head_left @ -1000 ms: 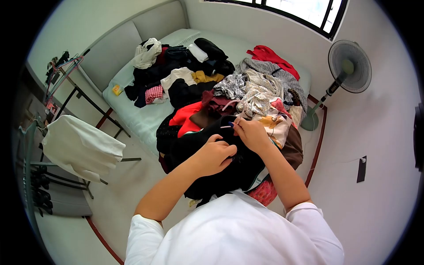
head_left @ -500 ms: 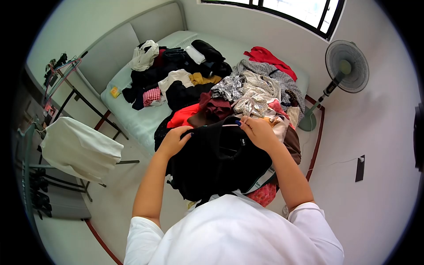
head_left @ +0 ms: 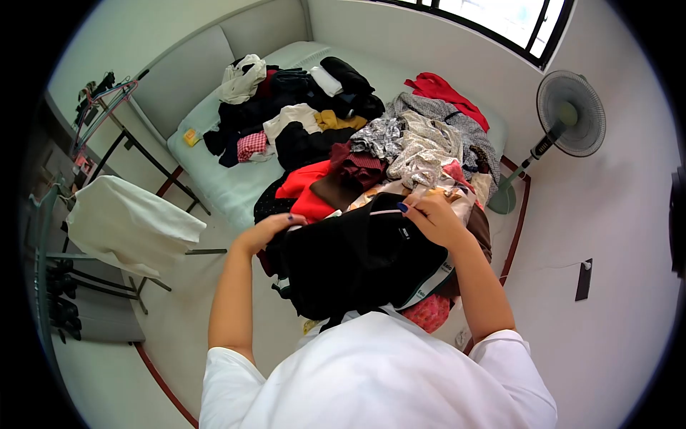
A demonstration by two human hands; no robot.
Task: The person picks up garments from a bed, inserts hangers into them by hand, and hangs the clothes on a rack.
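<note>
A black top (head_left: 336, 257) with a small label inside its opening is stretched between my two hands, close in front of my body. My left hand (head_left: 271, 230) grips its upper left edge, fingers closed on the fabric. At the upper right edge, my right hand (head_left: 434, 218) pinches the cloth between thumb and fingers near a pale strip. Just beyond the top lie a red garment (head_left: 304, 191) and a dark maroon one (head_left: 350, 168). Under its lower right side shows a white band with lettering (head_left: 429, 286), beside a red patterned cloth (head_left: 427, 314).
Piles of clothes cover much of the bed (head_left: 214, 189), including a silvery patterned garment (head_left: 425, 146). A standing fan (head_left: 570, 114) is at the right by the wall. On the left, a white cloth (head_left: 132, 225) hangs over a metal rack (head_left: 118, 154).
My hands have moved slightly apart, and the black top is spread wider, its upper edge flatter. The whole view has shifted a little.
</note>
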